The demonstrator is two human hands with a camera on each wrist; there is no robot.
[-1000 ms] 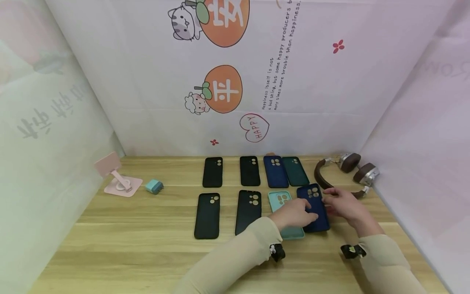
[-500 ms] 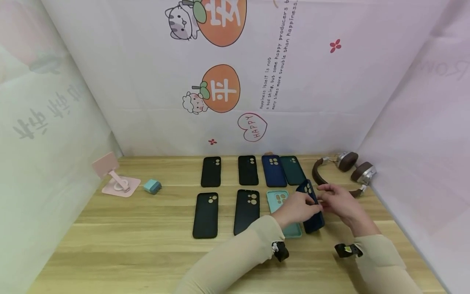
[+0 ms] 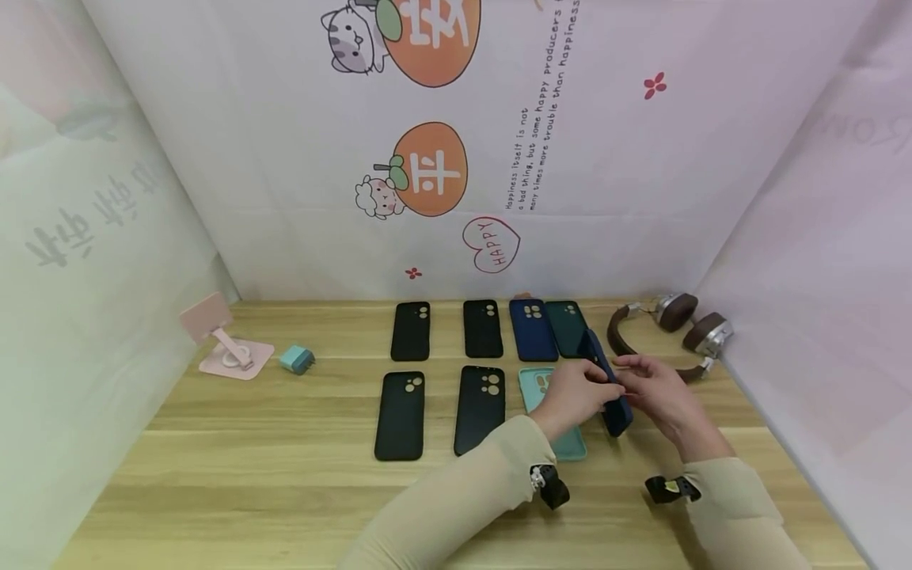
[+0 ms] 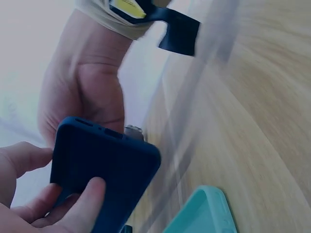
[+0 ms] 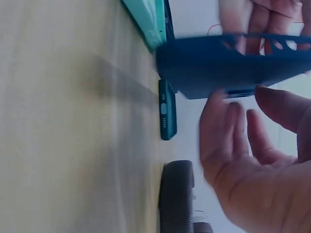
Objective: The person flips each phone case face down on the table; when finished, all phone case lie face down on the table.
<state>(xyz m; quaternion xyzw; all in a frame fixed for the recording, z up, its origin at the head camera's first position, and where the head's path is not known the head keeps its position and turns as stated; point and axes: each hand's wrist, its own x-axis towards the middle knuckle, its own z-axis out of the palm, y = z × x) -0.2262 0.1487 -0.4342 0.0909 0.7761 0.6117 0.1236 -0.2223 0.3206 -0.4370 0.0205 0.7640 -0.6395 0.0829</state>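
Observation:
A dark blue phone case (image 3: 617, 417) is tilted up on its edge between the hands, off the table. My left hand (image 3: 572, 393) grips its left side; in the left wrist view the thumb (image 4: 91, 199) lies against the case's hollow inner face. Thumb and fingertips of my right hand (image 3: 659, 400) pinch the right edge, seen in the right wrist view below the case (image 5: 209, 65). Under the left hand lies a mint phone case (image 3: 572, 448), partly covered. Behind are another blue case (image 3: 534, 332) and a dark green case (image 3: 567, 324).
Several black phone cases, such as one at front left (image 3: 400, 419), lie in two rows. Brown headphones (image 3: 673, 313) rest at the right back, close to the right hand. A pink phone stand (image 3: 245, 360) and a blue charger (image 3: 295, 359) sit at left. White printed sheets wall the table.
The dark blue case lay flat on the table beside the mint one; it has been tipped up and raised. The left hand has closed round its side, and the right fingers have come onto its edge.

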